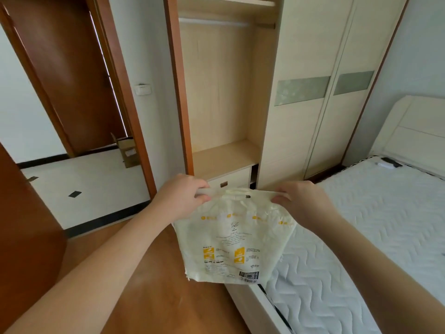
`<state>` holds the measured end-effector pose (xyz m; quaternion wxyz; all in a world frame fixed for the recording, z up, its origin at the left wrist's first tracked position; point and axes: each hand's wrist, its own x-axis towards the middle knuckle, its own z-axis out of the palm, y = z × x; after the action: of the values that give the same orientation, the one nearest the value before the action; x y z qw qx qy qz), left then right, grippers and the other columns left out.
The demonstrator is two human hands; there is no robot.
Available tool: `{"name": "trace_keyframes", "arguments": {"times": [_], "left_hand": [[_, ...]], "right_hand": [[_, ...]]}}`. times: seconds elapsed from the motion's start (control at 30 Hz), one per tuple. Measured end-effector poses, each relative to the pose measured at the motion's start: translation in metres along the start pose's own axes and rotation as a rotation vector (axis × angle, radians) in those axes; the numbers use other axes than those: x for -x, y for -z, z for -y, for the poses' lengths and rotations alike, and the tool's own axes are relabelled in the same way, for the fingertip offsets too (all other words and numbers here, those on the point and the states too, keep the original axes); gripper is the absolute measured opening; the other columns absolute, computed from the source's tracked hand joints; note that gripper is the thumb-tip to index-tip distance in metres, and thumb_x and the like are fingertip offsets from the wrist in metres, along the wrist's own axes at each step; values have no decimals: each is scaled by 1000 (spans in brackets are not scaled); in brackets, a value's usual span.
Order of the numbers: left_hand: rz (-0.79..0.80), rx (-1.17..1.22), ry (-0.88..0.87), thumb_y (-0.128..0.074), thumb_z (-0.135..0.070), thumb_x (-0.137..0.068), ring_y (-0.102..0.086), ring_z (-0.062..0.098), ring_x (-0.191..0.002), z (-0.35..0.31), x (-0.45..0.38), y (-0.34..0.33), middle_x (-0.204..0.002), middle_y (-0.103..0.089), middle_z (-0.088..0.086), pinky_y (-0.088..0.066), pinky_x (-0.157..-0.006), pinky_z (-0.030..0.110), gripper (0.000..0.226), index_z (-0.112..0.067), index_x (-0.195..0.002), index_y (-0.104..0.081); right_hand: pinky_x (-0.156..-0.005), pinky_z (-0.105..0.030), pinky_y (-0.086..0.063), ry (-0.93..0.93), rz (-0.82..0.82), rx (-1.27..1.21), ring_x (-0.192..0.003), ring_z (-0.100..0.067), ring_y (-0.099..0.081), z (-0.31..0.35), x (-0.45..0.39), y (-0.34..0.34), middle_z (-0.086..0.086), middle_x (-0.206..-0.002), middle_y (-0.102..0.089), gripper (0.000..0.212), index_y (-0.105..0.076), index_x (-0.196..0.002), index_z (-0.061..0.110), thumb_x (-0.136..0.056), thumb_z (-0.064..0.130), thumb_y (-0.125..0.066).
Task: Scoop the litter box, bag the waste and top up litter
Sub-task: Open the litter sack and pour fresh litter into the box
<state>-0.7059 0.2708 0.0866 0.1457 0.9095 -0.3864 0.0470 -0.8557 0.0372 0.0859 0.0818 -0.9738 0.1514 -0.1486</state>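
Both hands raised in front of the person, holding a pale plastic bag (231, 239) by its top edge. The left hand (179, 197) pinches the top left corner; the right hand (304, 201) pinches the top right corner, the two hands apart with the bag's cut-out handle between them. The bag, printed with yellow marks and dark text, hangs in the air above the wooden floor (154, 285) and the near corner of the bed (361, 237). Behind stands an open wardrobe (224, 92); a cardboard box (127, 150) lies beyond the doorway.
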Motion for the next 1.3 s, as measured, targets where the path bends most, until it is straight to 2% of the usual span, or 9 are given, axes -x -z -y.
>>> {"name": "trace_keyframes", "arguments": {"times": [0.1,0.2,0.3,0.4,0.57,0.73,0.87,1.1,1.3], "left_hand": [[-22,-19,8,-57,-42,-94,-53,14,-103,33,-17,-2,-108,-67,-8,-39,-75,27,29,-28,-117,-66],[-31,-23,10,-56,-42,-94,-52,15,-105,75,-37,-4,-107,-67,-10,-37,-75,26,28,-29,-117,-66],[-30,-22,5,-56,-43,-94,-54,12,-99,119,-61,-1,-103,-67,-12,-38,-74,26,25,-30,-113,-66],[-2,-31,-13,-56,-43,-93,-51,9,-92,157,-87,5,-100,-68,-11,-38,-72,26,24,-30,-111,-67],[20,-43,-46,-56,-41,-94,-56,12,-96,201,-128,8,-99,-68,-11,-41,-74,27,22,-30,-108,-67],[15,-40,-44,-55,-40,-94,-54,9,-88,238,-172,1,-97,-68,-11,-43,-73,28,20,-31,-107,-68],[-2,-55,-50,-55,-40,-95,-46,9,-84,257,-222,-14,-94,-68,-9,-34,-69,27,21,-30,-108,-67],[7,-53,-56,-57,-40,-94,-53,12,-82,269,-325,-53,-94,-68,-7,-36,-67,28,22,-25,-106,-68],[61,-35,-53,-54,-42,-95,-53,12,-85,276,-401,-96,-99,-67,-6,-36,-67,28,27,-25,-113,-66]], "right_hand": [[-62,-28,-35,25,24,14,-77,-15,-53,18,-35,-18,15,-70,-47,19,-65,-96,23,-94,39,-55],[-63,-28,-41,45,47,14,-76,-13,-54,37,-75,-41,13,-74,-54,21,-66,-99,24,-93,41,-55],[-66,-28,-46,41,62,-6,-77,-14,-58,60,-116,-63,10,-80,-62,21,-67,-97,25,-92,43,-57],[-62,-26,-43,30,84,-5,-75,-14,-58,81,-152,-82,8,-79,-63,21,-66,-96,24,-93,42,-55],[-56,-24,-34,11,94,4,-71,-12,-53,98,-198,-113,12,-70,-53,21,-65,-96,24,-94,41,-54],[-56,-24,-34,3,102,-23,-68,-10,-51,101,-250,-137,13,-68,-52,19,-66,-93,25,-94,40,-54],[-60,-29,-43,4,83,-28,-71,-13,-55,90,-297,-154,8,-74,-61,20,-65,-91,24,-93,40,-56],[-64,-34,-49,-4,82,-2,-74,-19,-59,37,-390,-187,6,-74,-61,20,-66,-92,24,-92,43,-57],[-69,-39,-53,-75,128,-53,-75,-18,-61,-6,-461,-211,4,-81,-67,20,-68,-93,25,-90,43,-59]]}}
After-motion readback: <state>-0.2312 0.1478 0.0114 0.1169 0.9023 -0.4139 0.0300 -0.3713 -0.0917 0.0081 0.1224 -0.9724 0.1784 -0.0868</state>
